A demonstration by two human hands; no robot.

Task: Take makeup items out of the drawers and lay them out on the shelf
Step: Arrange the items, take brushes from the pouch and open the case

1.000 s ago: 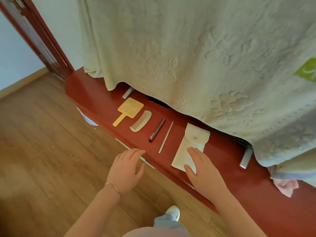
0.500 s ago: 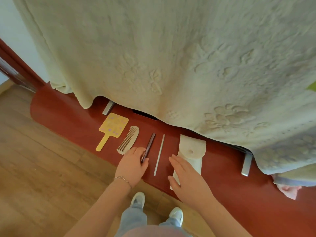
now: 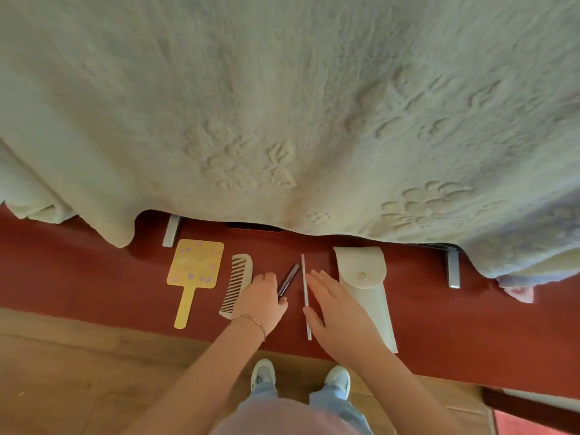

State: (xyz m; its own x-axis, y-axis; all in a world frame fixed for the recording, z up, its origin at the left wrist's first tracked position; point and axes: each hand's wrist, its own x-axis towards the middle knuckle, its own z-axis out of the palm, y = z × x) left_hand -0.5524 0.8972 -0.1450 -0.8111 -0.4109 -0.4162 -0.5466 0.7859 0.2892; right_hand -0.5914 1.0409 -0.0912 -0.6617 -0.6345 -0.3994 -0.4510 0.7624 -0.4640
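Compared with half a second ago: view tilted further down, red lacquered wooden shelf (image 3: 94,277) now level across the frame, both white shoes (image 3: 263,372) in sight on the wood-plank floor (image 3: 62,372). Left hand (image 3: 260,299) in much the same place, fingers curled over the lower end of the dark slim cosmetic pencil (image 3: 290,277), grasping it; pencil now tilted, top end leaning right toward the thin silver stick (image 3: 305,296). Right hand (image 3: 339,309) shifted left off the pouch, now flat and released, fingers straight, thumb edge touching the silver stick near its middle.

Layout on shelf, left to right: yellow paddle-shaped hand mirror with pink dots (image 3: 194,271), handle pointing at the floor; cream plastic comb (image 3: 237,284), lower end under the left hand; dark pencil; silver stick, roughly upright in view; cream snap-flap pouch (image 3: 364,284), just right of the right hand, partly covered by it. Order of items unchanged.

Pale embossed floral blanket (image 3: 282,105) hanging over the back of the shelf. Thin bracelet (image 3: 251,318) on left wrist.

Writing or brand marks: none legible on any item.
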